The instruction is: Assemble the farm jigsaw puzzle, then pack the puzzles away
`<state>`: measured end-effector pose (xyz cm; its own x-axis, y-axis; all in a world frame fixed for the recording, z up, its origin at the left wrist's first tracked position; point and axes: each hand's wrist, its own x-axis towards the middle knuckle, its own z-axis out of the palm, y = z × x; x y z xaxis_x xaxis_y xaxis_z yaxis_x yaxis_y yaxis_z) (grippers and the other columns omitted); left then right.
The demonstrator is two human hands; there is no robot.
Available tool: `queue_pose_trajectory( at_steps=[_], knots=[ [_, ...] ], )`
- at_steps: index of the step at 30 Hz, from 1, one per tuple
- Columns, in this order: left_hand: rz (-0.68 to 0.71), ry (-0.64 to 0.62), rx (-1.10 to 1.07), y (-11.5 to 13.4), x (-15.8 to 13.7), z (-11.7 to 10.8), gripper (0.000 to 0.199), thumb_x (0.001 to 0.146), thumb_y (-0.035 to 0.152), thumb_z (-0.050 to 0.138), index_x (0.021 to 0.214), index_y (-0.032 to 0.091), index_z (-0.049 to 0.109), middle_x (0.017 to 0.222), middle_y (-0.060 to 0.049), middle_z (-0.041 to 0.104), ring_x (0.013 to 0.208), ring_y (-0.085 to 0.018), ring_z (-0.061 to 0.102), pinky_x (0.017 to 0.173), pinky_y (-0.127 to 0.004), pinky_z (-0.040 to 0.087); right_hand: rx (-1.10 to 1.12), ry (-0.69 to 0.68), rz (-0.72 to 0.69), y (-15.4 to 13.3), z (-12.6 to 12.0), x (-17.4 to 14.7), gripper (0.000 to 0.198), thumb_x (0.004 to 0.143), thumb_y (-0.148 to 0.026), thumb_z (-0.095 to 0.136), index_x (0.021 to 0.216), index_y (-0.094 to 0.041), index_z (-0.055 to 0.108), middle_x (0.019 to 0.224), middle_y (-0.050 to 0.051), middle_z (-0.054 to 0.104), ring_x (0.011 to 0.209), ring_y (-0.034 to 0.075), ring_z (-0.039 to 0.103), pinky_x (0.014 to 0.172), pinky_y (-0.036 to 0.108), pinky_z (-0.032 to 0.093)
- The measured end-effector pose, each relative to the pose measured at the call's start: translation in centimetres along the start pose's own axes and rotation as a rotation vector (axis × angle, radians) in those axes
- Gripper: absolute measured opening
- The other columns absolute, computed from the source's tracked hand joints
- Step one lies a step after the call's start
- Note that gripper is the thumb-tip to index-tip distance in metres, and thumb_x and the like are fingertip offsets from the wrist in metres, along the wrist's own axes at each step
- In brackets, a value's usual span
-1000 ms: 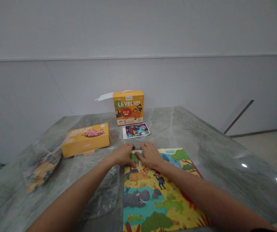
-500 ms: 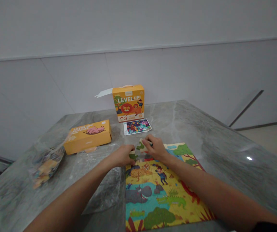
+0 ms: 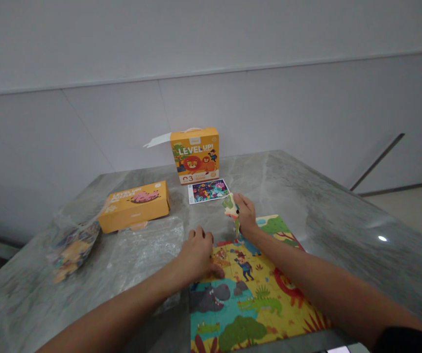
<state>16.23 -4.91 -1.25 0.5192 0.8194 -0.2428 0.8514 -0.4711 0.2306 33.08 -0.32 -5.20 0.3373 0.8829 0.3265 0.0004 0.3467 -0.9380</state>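
Observation:
A colourful jigsaw puzzle (image 3: pixel 265 321) with a hippo, crocodiles and a lion lies flat on the table, its upper left part hidden behind my hands. My right hand (image 3: pixel 246 214) is closed around puzzle pieces (image 3: pixel 230 205), held up just beyond the puzzle's far edge; green and cream show on them, and how many there are is unclear. Over the puzzle's upper left edge rests my left hand (image 3: pixel 198 254), thumb stretched across the leopard picture and fingers apart. I see no piece in it.
An orange upright box (image 3: pixel 197 157) stands by the wall, a picture card (image 3: pixel 210 191) before it. To the left lie an orange flat box (image 3: pixel 137 206), a bag of loose pieces (image 3: pixel 74 252) and clear plastic wrap (image 3: pixel 152 245). A white-edged object (image 3: pixel 339 349) shows at the bottom.
My left hand has moved nearer, onto the puzzle's left edge, and the green piece it held no longer shows there. My right hand has shifted slightly right and turned its pieces upright.

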Motion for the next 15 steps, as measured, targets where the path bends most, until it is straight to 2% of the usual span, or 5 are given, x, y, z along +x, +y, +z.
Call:
queue_pose_trajectory(
  at_steps=[4, 7, 9, 12, 15],
  knots=[
    [-0.039, -0.017, 0.008, 0.4, 0.2, 0.6, 0.081, 0.043, 0.051, 0.086, 0.109, 0.013, 0.058, 0.117, -0.016, 0.051, 0.112, -0.035, 0.047, 0.090, -0.042, 0.044, -0.047, -0.179, 0.008, -2.1, -0.7, 0.6, 0.042, 0.085, -0.056, 0.046, 0.061, -0.021, 0.040, 0.054, -0.005, 0.037, 0.048, 0.010, 0.034, 0.046, 0.023, 0.029],
    [-0.047, -0.056, -0.018, 0.2, 0.6, 0.2, 0.082, 0.042, 0.051, 0.085, 0.108, 0.012, 0.056, 0.119, -0.017, 0.050, 0.112, -0.036, 0.047, 0.090, -0.043, 0.044, -0.468, -0.531, -0.138, -3.9, -2.7, 0.2, 0.040, 0.087, -0.045, 0.049, 0.057, -0.019, 0.043, 0.053, -0.004, 0.038, 0.051, 0.011, 0.036, 0.051, 0.024, 0.029],
    [-0.053, -0.080, -0.033, 0.3, 0.7, -0.2, 0.081, 0.043, 0.050, 0.085, 0.108, 0.013, 0.055, 0.120, -0.017, 0.049, 0.113, -0.037, 0.046, 0.090, -0.043, 0.044, -0.846, -0.669, -0.276, -4.1, -4.4, -0.7, 0.035, 0.090, -0.036, 0.047, 0.060, -0.018, 0.050, 0.059, -0.001, 0.047, 0.057, 0.013, 0.042, 0.058, 0.026, 0.032],
    [-0.083, -0.110, -0.029, 0.7, 0.7, -0.5, 0.078, 0.045, 0.048, 0.085, 0.108, 0.015, 0.054, 0.121, -0.017, 0.048, 0.115, -0.039, 0.044, 0.090, -0.048, 0.042, -1.167, -0.587, -0.367, -2.8, -6.6, -2.4, 0.022, 0.090, -0.031, 0.048, 0.078, -0.017, 0.059, 0.085, 0.008, 0.058, 0.081, 0.019, 0.050, 0.075, 0.031, 0.036],
    [-0.107, -0.098, -0.015, 0.9, 0.6, -0.4, 0.071, 0.049, 0.044, 0.083, 0.108, 0.017, 0.053, 0.119, -0.015, 0.048, 0.112, -0.037, 0.049, 0.089, -0.048, 0.042, -1.257, -0.467, -0.352, -1.2, -7.6, -3.2, 0.024, 0.086, -0.035, 0.053, 0.099, -0.015, 0.058, 0.099, 0.011, 0.058, 0.095, 0.024, 0.049, 0.084, 0.035, 0.036]
  ],
)
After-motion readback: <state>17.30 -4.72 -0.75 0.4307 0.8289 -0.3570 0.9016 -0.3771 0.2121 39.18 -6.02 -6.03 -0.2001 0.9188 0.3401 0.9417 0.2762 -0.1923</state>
